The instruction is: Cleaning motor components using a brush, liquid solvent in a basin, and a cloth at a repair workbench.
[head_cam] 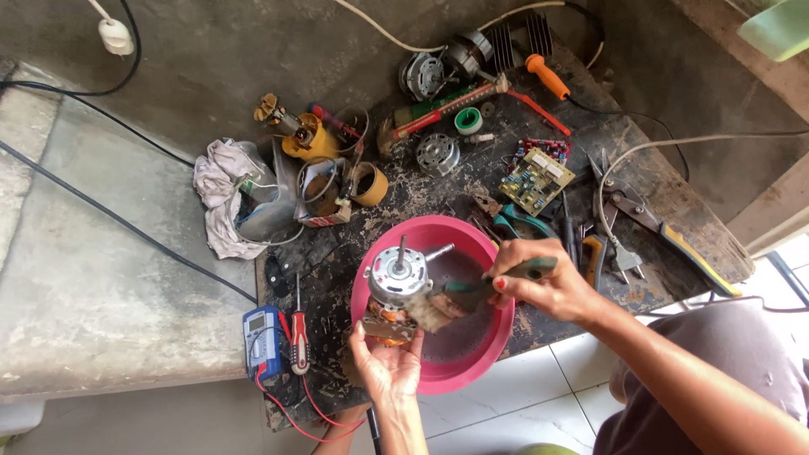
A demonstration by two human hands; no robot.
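A small electric motor (398,282), silver-capped with a shaft pointing up and copper windings below, is held over the near left side of a pink plastic basin (472,345). The left hand (386,364) cups the motor from beneath, fingers curled up around its base. The right hand (543,286) is closed around the green handle of a paintbrush (472,293), whose worn bristles touch the motor's right side. The basin sits at the near edge of a dark, grimy wooden surface (666,198). Left of the basin lie a red-handled screwdriver (298,333) and a blue multimeter (263,339) with red leads. Beyond the basin are a green circuit board (536,179), teal-handled pliers (518,221), another small motor (437,154) and a yellow motor part (305,136). A crumpled white rag (221,192) rests at the far left
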